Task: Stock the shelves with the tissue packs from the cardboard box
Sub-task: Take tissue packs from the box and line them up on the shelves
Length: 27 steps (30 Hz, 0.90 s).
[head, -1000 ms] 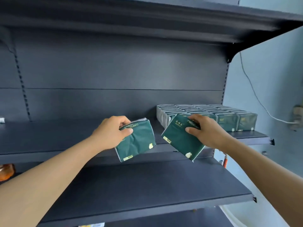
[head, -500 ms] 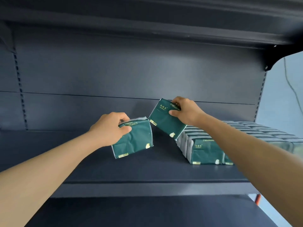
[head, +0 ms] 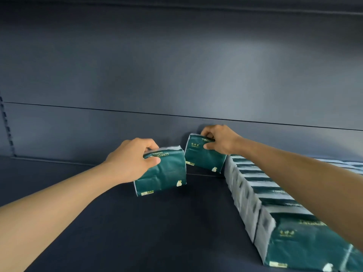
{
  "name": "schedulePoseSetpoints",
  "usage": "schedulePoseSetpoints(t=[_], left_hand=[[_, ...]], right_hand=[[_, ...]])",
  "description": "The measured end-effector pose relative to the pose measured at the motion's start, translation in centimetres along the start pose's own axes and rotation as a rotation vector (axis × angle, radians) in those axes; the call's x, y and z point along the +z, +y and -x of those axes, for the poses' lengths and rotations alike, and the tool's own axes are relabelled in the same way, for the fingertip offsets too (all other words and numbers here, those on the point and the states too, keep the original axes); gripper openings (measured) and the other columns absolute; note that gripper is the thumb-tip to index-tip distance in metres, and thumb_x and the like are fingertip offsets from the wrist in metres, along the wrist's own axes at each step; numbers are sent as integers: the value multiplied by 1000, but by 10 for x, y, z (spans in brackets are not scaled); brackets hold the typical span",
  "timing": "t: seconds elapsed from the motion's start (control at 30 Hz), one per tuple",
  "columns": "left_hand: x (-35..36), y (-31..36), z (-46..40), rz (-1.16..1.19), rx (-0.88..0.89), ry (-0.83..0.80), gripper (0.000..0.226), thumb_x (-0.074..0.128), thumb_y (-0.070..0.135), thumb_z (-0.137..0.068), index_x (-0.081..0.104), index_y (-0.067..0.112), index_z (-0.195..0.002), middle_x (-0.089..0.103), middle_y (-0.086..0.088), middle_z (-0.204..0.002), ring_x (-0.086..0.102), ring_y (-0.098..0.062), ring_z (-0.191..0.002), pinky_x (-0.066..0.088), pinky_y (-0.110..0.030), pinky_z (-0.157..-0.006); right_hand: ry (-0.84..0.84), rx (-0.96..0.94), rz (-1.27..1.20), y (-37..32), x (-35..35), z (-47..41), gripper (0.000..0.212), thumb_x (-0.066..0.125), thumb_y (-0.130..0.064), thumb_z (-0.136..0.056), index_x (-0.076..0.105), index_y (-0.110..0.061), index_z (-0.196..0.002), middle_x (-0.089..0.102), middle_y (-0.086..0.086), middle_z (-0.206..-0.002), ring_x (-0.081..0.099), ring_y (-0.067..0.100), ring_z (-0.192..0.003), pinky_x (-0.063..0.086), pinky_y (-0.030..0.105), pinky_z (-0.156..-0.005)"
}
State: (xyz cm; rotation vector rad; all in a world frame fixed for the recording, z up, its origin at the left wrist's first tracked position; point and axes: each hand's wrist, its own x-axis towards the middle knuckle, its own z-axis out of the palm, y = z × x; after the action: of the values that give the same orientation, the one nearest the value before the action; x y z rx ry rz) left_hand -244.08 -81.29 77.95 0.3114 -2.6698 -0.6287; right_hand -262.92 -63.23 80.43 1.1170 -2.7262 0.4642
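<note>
My left hand [head: 130, 161] grips the top of a dark green tissue pack [head: 164, 174], held upright just above the dark shelf [head: 137, 232]. My right hand [head: 219, 139] pinches the top edge of a second green pack [head: 202, 159]. That pack stands at the back of the shelf against the back panel, beside the far end of a row of stocked green packs [head: 275, 203]. The row runs from the back towards the front right. The cardboard box is out of view.
The shelf's dark back panel [head: 176, 75] fills the upper view. A slotted upright [head: 5, 124] runs down the far left. Bare shelf surface lies to the left and in front of the held packs.
Both hands moved deeper into the shelf. The right hand's pack went from tilted in the air to upright against the back panel beside the row. The view moved closer.
</note>
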Motion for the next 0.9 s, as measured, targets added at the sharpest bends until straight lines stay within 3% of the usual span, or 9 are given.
schedulePoseSetpoints(t=[0.2, 0.4, 0.77, 0.9], left_hand=[[12, -4, -14, -2, -2, -7, 6, 63, 31, -89, 61, 36, -93, 66, 19, -91, 62, -10, -88, 53, -44, -84], [19, -5, -19, 19, -5, -26, 9, 63, 30, -89, 61, 35, -96, 67, 17, -97, 63, -11, -92, 52, -44, -86], [23, -4, -19, 22, 10, -14, 8, 64, 29, -89, 62, 35, -95, 67, 16, -95, 63, -12, -91, 52, -44, -86], [30, 5, -23, 36, 37, -23, 9, 64, 29, -89, 63, 33, -96, 68, 16, -96, 63, -12, -93, 52, -44, -87]], right_hand=[[-1, -23, 110, 17, 22, -13, 32, 69, -23, -83, 57, -15, -112, 62, 5, -110, 59, 24, -102, 49, 37, -88], [70, -84, 500, 21, 27, -8, 44, 71, -33, -79, 51, -17, -115, 56, 4, -115, 58, 29, -101, 46, 35, -74], [52, -8, 564, 29, 22, -2, 34, 71, -37, -79, 60, -15, -102, 61, 8, -105, 61, 30, -93, 42, 31, -66], [58, 37, 416, 29, 13, 0, 33, 69, -37, -80, 61, -16, -105, 61, 6, -106, 60, 30, -96, 47, 33, -72]])
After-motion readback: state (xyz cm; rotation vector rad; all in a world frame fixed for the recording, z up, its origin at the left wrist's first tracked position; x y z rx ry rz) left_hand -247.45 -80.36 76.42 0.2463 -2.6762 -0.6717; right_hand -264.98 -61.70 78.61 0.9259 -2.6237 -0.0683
